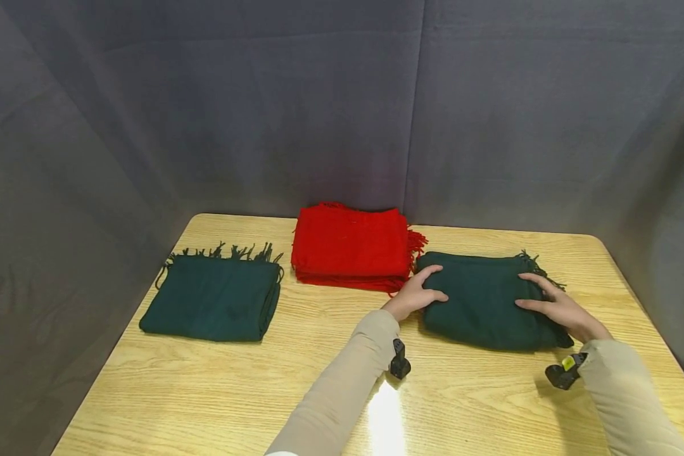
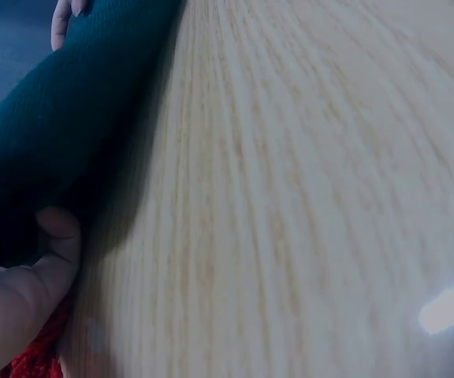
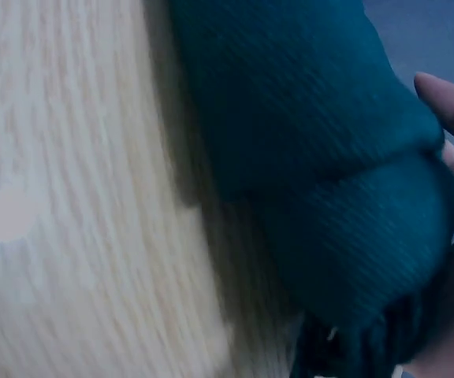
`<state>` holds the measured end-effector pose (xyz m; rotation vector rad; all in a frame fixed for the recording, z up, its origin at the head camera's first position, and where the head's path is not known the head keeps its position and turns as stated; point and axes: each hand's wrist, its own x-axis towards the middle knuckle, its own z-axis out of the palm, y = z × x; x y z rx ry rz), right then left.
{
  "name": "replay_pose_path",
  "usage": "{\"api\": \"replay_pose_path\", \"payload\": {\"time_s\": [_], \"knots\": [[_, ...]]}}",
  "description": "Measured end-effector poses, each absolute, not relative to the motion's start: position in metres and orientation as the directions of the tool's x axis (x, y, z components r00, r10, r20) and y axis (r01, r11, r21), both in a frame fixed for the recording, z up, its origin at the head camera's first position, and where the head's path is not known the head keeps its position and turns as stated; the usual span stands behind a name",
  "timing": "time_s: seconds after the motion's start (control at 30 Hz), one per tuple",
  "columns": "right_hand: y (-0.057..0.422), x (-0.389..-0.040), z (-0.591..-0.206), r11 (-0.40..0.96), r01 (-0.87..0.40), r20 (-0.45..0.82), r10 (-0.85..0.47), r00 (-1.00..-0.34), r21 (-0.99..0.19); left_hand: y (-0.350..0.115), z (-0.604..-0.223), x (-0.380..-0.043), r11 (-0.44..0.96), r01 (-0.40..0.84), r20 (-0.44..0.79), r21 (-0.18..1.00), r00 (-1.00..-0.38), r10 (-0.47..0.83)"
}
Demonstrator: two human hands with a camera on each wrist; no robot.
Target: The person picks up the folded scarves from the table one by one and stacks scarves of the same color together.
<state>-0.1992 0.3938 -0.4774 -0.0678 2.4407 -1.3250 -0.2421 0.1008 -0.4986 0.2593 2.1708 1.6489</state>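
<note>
A folded dark green fringed scarf (image 1: 479,307) lies on the right half of the table. At its left edge rests my left hand (image 1: 410,299), thumb and forefinger spread apart over the cloth. My right hand (image 1: 567,313) lies across the right end, fingers extended and touching the top near the fringe. In the left wrist view, the left thumb (image 2: 60,236) bends against the side of the green cloth (image 2: 77,102). The right wrist view shows the layered, rounded edge of the scarf (image 3: 314,118), with the right fingers behind it.
A folded red fringed scarf (image 1: 350,244) sits at the back centre, right beside my left hand. Another folded dark green scarf (image 1: 213,297) lies at the left, fringe toward the back. Grey cloth (image 1: 273,114) hangs around the wooden table (image 1: 205,392).
</note>
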Motion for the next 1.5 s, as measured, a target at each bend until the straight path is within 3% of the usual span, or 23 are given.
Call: {"api": "replay_pose_path", "payload": {"time_s": [0.23, 0.67, 1.2, 1.5], "knots": [[0.386, -0.198, -0.485, 0.589, 0.15, -0.293, -0.156, -0.943, -0.794, 0.104, -0.501, -0.241, 0.29, -0.074, -0.19, 0.954, -0.899, 0.394], [0.38, -0.19, -0.497, 0.494, 0.147, -0.235, -0.121, -0.965, -0.857, 0.107, -0.509, -0.237, 0.254, 0.001, -0.088, 0.967, -0.936, 0.341], [0.376, -0.178, -0.498, 0.281, 0.155, -0.173, -0.041, -0.984, -0.947, 0.107, -0.503, -0.233, 0.203, 0.046, -0.027, 0.978, -0.939, 0.344], [0.372, -0.172, -0.493, 0.22, 0.088, -0.096, -0.026, -0.995, -0.972, 0.102, -0.493, -0.231, 0.235, 0.087, -0.005, 0.968, -0.93, 0.367]]}}
